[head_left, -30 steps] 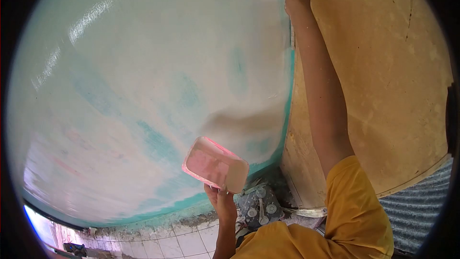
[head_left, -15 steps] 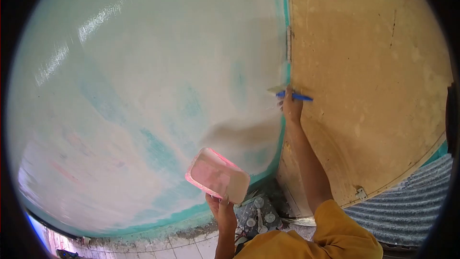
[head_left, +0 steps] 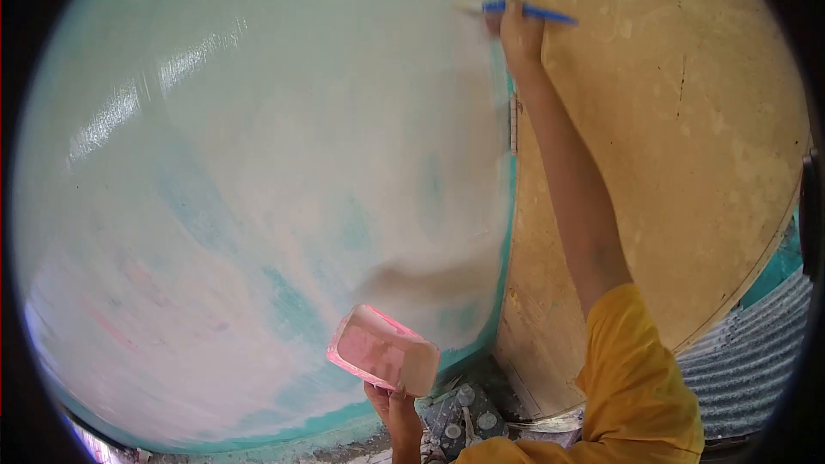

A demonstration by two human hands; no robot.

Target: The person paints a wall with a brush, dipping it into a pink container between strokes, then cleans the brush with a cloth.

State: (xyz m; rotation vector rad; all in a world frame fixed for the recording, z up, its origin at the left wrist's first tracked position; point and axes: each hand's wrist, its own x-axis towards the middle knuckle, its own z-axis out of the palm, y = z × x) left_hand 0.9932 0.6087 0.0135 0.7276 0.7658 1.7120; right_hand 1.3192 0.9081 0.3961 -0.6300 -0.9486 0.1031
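Observation:
My right hand point(head_left: 521, 34) is closed on a brush point(head_left: 537, 12) with a blue handle. The blurred pale bristle end points left, at the whitish wall point(head_left: 301, 120) near its teal edge by the wooden door. Low in the middle of the view, my left hand point(head_left: 396, 406) grips the near edge of a pink tray point(head_left: 378, 350), which has a layer of pale pink paint inside. Teal patches show through the pale coat on the wall.
A tan wooden door point(head_left: 670, 146) fills the right side, hinged beside the teal wall edge. Corrugated grey sheeting point(head_left: 743, 369) lies at the lower right. A grey object with round knobs point(head_left: 468, 421) stands on the floor near the wall's foot.
My right hand has moved up along the wall edge with the brush, and the arm is more stretched out. The tray in my left hand sits slightly lower in the view.

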